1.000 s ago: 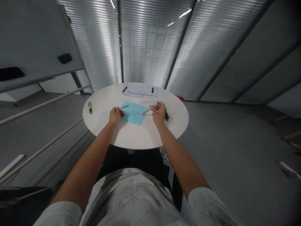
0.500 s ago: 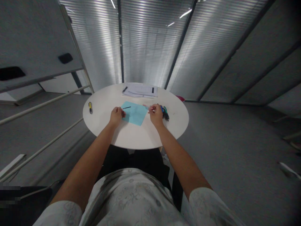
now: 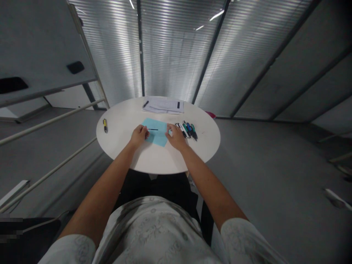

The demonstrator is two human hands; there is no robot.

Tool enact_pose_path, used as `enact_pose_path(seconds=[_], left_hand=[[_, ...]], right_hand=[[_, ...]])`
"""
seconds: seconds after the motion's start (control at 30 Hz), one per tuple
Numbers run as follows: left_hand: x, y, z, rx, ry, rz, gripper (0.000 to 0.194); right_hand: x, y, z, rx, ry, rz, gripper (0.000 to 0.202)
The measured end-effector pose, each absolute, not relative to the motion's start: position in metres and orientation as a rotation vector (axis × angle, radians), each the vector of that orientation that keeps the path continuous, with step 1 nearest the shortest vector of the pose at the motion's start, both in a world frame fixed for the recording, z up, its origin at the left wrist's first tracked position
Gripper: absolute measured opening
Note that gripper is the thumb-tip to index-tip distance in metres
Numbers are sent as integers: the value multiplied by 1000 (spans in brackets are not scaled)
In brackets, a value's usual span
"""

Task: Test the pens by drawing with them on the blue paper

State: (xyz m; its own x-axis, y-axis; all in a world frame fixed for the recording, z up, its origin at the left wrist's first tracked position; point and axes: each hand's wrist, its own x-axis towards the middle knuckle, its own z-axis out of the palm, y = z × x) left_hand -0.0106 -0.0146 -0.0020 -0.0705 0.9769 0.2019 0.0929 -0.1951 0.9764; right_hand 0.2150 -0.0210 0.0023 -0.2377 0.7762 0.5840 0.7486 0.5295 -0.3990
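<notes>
On the round white table [image 3: 121,113] lies a light blue sheet of paper [image 3: 159,140]. Over its left edge, my left hand [image 3: 139,135] pinches a thin dark stick [image 3: 153,129] that looks like a pen refill and points right. My right hand [image 3: 176,137] is at the sheet's right edge with its fingers bent toward the stick. Whatever is between those fingertips is too small to make out. Just right of that hand, several pens [image 3: 188,130] with white, green, blue and black parts lie side by side.
A stack of printed papers [image 3: 165,105] lies at the table's far side, with a dark pen [image 3: 145,104] on its left corner. Far left on the table is a yellow and black marker [image 3: 105,125]. A whiteboard frame [image 3: 101,88] stands left of the table.
My right hand has moved left, onto the blue sheet's edge, uncovering more of the pens. The left hand has shifted slightly right with the dark stick. The clear, pinkish piece at my right fingers no longer shows.
</notes>
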Motion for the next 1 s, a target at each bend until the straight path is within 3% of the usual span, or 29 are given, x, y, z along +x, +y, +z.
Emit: enact_pose_path(seconds=[0.13,0.47,0.73,1.0], left_hand=[[-9,-16,-1,1448,1254,1352,17],[-12,-12,2,1119,1257,1524,13],[-12,-13,-1,1979,1470,1304,6],[-6,-13,-1,2016,1627,1199,6]], right_hand=[[214,-22,6,-1227,-2089,167,20],[219,-20,7,-1237,-1839,385,15],[217,-27,11,-1399,-1976,166,16],[215,-28,13,-1476,-2013,138,14]])
